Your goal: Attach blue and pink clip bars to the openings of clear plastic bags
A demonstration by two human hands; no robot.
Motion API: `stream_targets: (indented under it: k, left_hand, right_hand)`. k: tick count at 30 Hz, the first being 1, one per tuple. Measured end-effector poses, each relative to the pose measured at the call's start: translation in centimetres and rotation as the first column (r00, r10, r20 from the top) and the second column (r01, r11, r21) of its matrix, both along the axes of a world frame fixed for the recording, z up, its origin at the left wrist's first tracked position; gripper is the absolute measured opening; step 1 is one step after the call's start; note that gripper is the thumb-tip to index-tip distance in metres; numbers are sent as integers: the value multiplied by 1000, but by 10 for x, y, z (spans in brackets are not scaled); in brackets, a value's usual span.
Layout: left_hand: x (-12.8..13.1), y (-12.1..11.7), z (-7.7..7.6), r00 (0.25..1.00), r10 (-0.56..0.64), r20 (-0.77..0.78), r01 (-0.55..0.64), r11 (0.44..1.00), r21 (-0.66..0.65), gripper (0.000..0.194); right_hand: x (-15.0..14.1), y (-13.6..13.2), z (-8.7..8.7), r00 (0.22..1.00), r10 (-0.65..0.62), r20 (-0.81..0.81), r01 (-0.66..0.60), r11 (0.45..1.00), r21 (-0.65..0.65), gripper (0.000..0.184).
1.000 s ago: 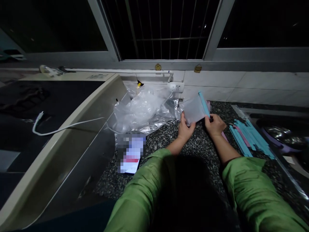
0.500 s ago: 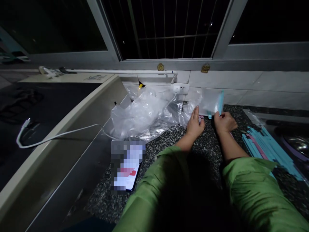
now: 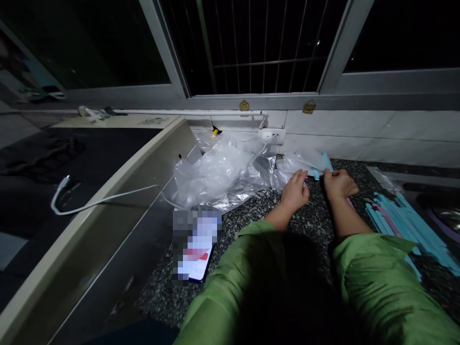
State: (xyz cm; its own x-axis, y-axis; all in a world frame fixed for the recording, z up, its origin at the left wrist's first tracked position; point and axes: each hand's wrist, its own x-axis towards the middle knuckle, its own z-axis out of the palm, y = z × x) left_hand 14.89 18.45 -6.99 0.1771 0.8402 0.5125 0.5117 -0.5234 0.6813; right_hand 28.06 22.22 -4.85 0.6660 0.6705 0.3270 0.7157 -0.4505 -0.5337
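My right hand (image 3: 339, 184) is closed in a pinch at the near right corner of a clear plastic bag (image 3: 308, 158) with a light blue strip (image 3: 327, 162) along its right side. The bag lies low and tilted over the back of the counter. Beside its near left side is my left hand (image 3: 294, 191), fingers stretched out and thumb apart. A bit of pink shows by its fingertips; what it belongs to is hidden. Left of that hand spreads a heap of crumpled clear plastic bags (image 3: 223, 167). Several light blue strips (image 3: 413, 225) and a pink strip (image 3: 388, 220) lie right of my right arm.
A lit phone (image 3: 199, 247) lies on the speckled counter (image 3: 247, 215). A white cable (image 3: 108, 195) runs from the wall socket (image 3: 275, 136) across the raised pale-edged appliance (image 3: 143, 158) at left. Behind stand the tiled wall and a barred window; a sink edge is at right.
The bag's blue-edged side has dropped from standing upright to lying lower and tilted. Both hands stay close to it. The whole view has shifted slightly.
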Motion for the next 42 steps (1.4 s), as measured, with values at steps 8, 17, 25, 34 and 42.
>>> stream_targets:
  k: [8, 17, 25, 34, 42]
  left_hand:
    - [-28, -31, 5, 973, 230, -28, -229, 973, 31, 42]
    - [-95, -82, 18, 768, 624, -147, -610, 782, 131, 54]
    - [-138, -112, 27, 639, 649, -413, -685, 724, 77, 61]
    - [-139, -111, 32, 652, 595, -471, -689, 724, -40, 61]
    - [-136, -111, 31, 698, 571, -432, -641, 767, -22, 55]
  right_hand:
    - [-8, -4, -6, 974, 180, 135, -202, 964, 171, 30]
    - [-157, -17, 46, 718, 693, 60, -696, 717, 42, 26]
    - [-253, -21, 67, 596, 799, -81, -777, 549, -307, 32]
    - [-262, -24, 68, 647, 744, -167, -748, 577, -329, 27]
    - [-220, -47, 93, 719, 689, -96, -695, 714, -85, 29]
